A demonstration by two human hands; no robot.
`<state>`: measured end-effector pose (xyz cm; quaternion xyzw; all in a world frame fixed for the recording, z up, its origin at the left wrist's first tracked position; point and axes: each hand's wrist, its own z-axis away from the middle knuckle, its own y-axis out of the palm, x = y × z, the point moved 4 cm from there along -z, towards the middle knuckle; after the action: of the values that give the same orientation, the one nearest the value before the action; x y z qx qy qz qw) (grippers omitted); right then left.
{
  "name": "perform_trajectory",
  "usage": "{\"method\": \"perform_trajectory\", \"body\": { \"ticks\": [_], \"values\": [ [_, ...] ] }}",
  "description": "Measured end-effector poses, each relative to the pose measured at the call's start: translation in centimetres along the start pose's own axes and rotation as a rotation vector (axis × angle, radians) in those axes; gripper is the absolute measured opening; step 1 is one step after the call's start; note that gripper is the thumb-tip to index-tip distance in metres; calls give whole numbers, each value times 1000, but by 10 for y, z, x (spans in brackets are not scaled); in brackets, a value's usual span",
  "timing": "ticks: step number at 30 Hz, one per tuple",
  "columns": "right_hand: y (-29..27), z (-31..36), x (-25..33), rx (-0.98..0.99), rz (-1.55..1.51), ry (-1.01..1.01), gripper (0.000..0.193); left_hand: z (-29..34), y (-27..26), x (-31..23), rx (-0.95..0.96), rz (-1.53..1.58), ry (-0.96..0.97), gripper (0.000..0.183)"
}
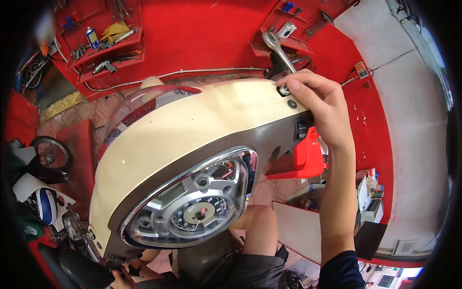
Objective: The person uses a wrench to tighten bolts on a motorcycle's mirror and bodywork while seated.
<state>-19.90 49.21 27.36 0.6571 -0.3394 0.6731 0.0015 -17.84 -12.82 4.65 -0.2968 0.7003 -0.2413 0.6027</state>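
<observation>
A cream scooter handlebar cover [178, 118] with a brown panel and a chrome-rimmed instrument cluster [202, 212] fills the middle. At its upper right end, my right hand [317, 94] pinches a small round silver fitting [285, 89] at an opening in the cover. A dark round fastener [291, 104] sits just below. Beyond the fingers a shiny metal bar with a widened end [275, 44] points up; whether the hand touches it is unclear. My left hand [124, 280] is low at the left, beside a black rounded part [82, 269]; most of its fingers are hidden.
Red wall shelves hold a spray can [92, 37], a drill [104, 66] and hand tools. A clear windscreen [122, 113] stands behind the cover. A red plastic stool [305, 156] and a pale cabinet [301, 216] are at right. Scooter parts and a wheel [49, 154] lie left.
</observation>
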Motion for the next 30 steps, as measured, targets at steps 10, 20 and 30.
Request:
{"method": "perform_trajectory", "body": {
  "ticks": [10, 20, 30],
  "values": [
    [-11, -1, -8, 112, -176, 93, 21, 3, -9, 41, -55, -75, 118, 25],
    [-14, 3, -10, 147, -270, 106, 21, -5, -2, 13, -88, 11, 103, 26],
    [-14, 3, -13, 126, -345, 36, 21, 11, 2, 59, -84, 619, -423, 17]
  ]
}}
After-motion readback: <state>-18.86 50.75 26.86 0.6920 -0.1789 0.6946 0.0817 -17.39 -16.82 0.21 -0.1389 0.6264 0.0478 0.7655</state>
